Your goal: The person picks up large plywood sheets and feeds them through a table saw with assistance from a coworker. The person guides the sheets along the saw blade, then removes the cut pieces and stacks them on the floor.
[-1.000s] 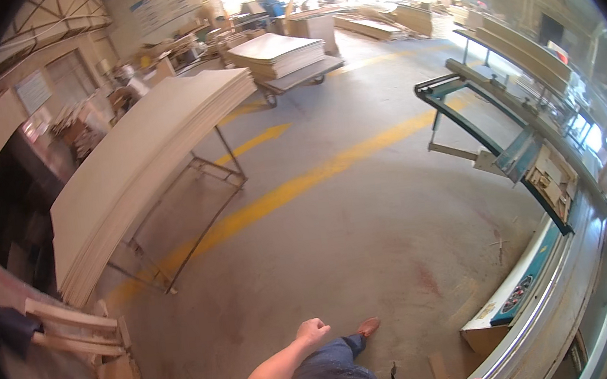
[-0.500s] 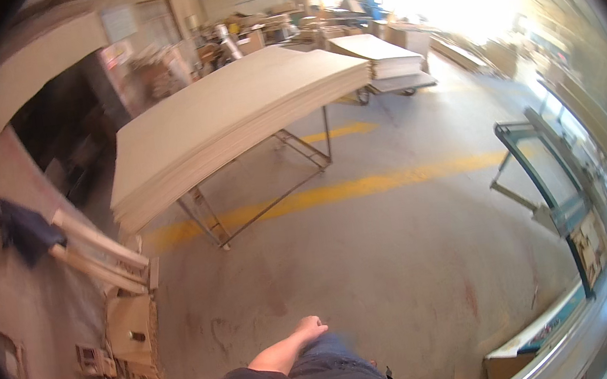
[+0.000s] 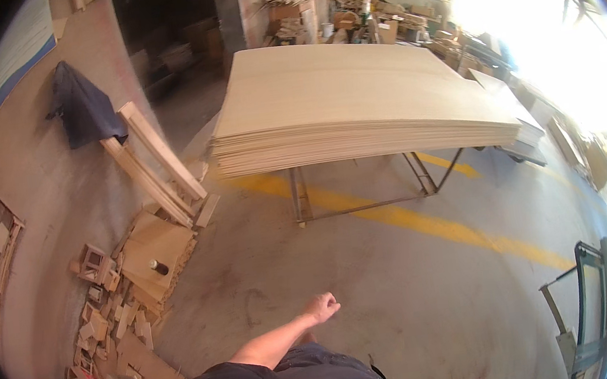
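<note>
My left hand (image 3: 323,307) hangs in front of my body with its fingers curled into a loose fist. Nothing shows in it, and it touches none of the things around. My right hand is out of sight. Ahead, beyond open floor, a thick stack of large tan boards (image 3: 351,83) rests on a metal frame stand (image 3: 365,208), apart from my left hand. The boards' near edges form many thin layers.
Wood offcuts (image 3: 112,316) and a cardboard sheet (image 3: 150,255) with a dark bottle lie left. Planks (image 3: 152,177) lean near a dark cloth (image 3: 81,106). A green-framed machine (image 3: 593,299) stands right. A yellow line (image 3: 427,224) crosses the floor.
My view has turned left, so the board stack sits farther right and more of the offcuts shows. My left forearm reaches a little farther forward, its hand still curled.
</note>
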Demonstrator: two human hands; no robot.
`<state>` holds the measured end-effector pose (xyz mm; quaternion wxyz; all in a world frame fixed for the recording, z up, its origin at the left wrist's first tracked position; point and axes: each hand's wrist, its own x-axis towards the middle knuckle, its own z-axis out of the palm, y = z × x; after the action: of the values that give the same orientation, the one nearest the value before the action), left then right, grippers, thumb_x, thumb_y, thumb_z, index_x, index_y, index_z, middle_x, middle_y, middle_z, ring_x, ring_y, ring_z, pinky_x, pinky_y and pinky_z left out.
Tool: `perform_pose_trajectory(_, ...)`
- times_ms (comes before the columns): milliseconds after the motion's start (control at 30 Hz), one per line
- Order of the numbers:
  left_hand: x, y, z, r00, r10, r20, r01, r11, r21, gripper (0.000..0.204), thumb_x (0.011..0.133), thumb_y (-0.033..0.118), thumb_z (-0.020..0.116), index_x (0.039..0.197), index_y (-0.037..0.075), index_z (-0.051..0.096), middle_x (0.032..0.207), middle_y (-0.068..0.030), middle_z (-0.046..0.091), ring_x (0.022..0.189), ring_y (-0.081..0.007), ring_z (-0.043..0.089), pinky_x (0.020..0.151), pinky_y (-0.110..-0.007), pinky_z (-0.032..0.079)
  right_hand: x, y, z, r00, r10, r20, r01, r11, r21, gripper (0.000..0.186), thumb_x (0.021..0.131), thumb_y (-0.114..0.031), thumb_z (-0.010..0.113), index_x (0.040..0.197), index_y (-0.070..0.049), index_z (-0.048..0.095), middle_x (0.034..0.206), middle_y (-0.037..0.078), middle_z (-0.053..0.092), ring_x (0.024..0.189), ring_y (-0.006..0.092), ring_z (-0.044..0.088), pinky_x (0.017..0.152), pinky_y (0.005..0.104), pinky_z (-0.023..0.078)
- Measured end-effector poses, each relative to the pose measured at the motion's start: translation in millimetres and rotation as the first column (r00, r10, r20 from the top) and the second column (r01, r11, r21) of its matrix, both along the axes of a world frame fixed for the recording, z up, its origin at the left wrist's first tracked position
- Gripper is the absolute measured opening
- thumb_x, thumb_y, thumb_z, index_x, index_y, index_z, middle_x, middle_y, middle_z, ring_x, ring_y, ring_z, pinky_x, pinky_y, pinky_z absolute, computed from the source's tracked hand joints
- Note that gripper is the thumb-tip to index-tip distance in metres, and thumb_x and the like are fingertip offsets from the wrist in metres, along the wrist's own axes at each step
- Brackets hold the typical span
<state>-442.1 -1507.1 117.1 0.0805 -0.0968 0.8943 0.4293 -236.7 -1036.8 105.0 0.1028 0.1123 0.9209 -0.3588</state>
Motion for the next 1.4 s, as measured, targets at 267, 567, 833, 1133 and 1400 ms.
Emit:
perform_pose_trajectory(267,-28,-151,106,0.856,0.426,-0.294,-0.375,0.902,0.215,0.031,0.097,0.031,0.073,0.107,0.002,0.070,0.096,-0.0160,0.078,0.093,-0.0262,0.077,0.079,-0.037,0.059,-134,-121,-31,0.925,0.302,0.230,-0.257,0.944,-0.205,0.024,0.086,-0.025,0.070,0.101,-0.009,0.076,0.101,0.014,0.075,0.096,0.0341,0.071,0.090,0.0442,0.056)
perform_pose_trajectory(567,-73,-321,168,0.522,0.676,-0.520,-0.623,0.718,0.310,0.027,0.098,0.024,0.075,0.110,0.001,0.069,0.091,-0.0073,0.077,0.082,-0.0143,0.072,0.076,-0.031,0.057,-406,-305,32,0.738,0.675,-0.020,-0.669,0.734,0.115,0.026,0.089,-0.024,0.068,0.106,-0.008,0.079,0.090,0.021,0.075,0.084,0.0326,0.076,0.078,0.0410,0.060)
perform_pose_trajectory(833,-199,-505,195,0.376,0.715,-0.590,-0.673,0.648,0.356,0.026,0.098,0.022,0.076,0.109,-0.001,0.069,0.083,-0.0030,0.070,0.075,-0.0085,0.063,0.071,-0.027,0.054,-534,-572,148,0.599,0.711,-0.368,-0.798,0.571,-0.194,0.020,0.091,-0.010,0.070,0.108,0.000,0.074,0.097,0.021,0.074,0.084,0.0356,0.074,0.075,0.0394,0.059)
perform_pose_trajectory(1133,-296,-615,218,0.630,0.751,-0.199,-0.571,0.621,0.537,0.024,0.097,0.025,0.077,0.103,0.002,0.074,0.085,0.0020,0.071,0.074,-0.0049,0.062,0.065,-0.022,0.049,-591,-758,249,0.513,0.701,-0.496,-0.858,0.440,-0.266,0.017,0.093,-0.008,0.071,0.107,0.001,0.073,0.095,0.016,0.075,0.084,0.0267,0.076,0.075,0.0348,0.059)
perform_pose_trajectory(1400,-317,-660,221,0.815,0.578,-0.047,-0.435,0.664,0.608,0.016,0.096,0.018,0.078,0.098,0.002,0.076,0.081,0.0018,0.071,0.069,-0.0045,0.060,0.064,-0.021,0.050,-594,-810,254,0.853,0.439,-0.281,-0.521,0.696,-0.494,0.017,0.098,-0.003,0.068,0.113,0.006,0.071,0.098,0.010,0.078,0.089,0.0145,0.074,0.079,0.0267,0.059)
